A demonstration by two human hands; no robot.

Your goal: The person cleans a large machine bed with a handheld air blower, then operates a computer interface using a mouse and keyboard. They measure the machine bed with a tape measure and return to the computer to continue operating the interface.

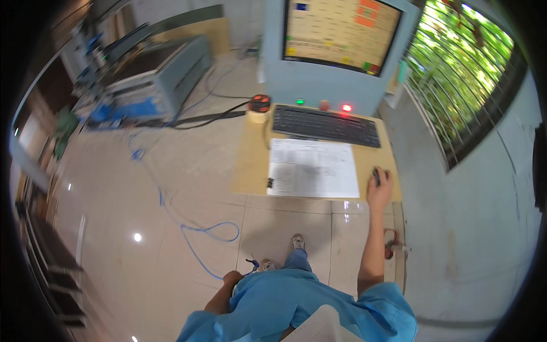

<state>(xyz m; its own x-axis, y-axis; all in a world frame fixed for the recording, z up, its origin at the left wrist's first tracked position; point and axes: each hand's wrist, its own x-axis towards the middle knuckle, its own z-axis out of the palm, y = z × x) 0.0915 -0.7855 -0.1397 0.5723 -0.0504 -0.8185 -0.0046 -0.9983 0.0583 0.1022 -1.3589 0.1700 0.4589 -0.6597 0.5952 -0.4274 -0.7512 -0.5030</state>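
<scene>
My right hand (pixel 381 189) is closed over a dark computer mouse (pixel 376 177) at the right edge of the tan desk shelf (pixel 250 171). A printed sheet (pixel 313 169) lies left of it, a small black clip (pixel 270 183) at its lower left corner. Behind the paper sits a black keyboard (pixel 326 125). Down by my hip, my left hand (pixel 232 278) is closed, its fingers partly hidden. A small dark blue tool (pixel 252 264) sticks out beside it, and a thin blue hose (pixel 196 256) runs up to that hand.
A blue-grey cabinet with a lit screen (pixel 342 34) stands behind the keyboard, with green and red lights (pixel 347 108) below. An orange-and-black round object (pixel 260 104) sits at the shelf's left corner. The hose loops across the tiled floor toward a machine (pixel 165 74). A barred window (pixel 461 68) is at right.
</scene>
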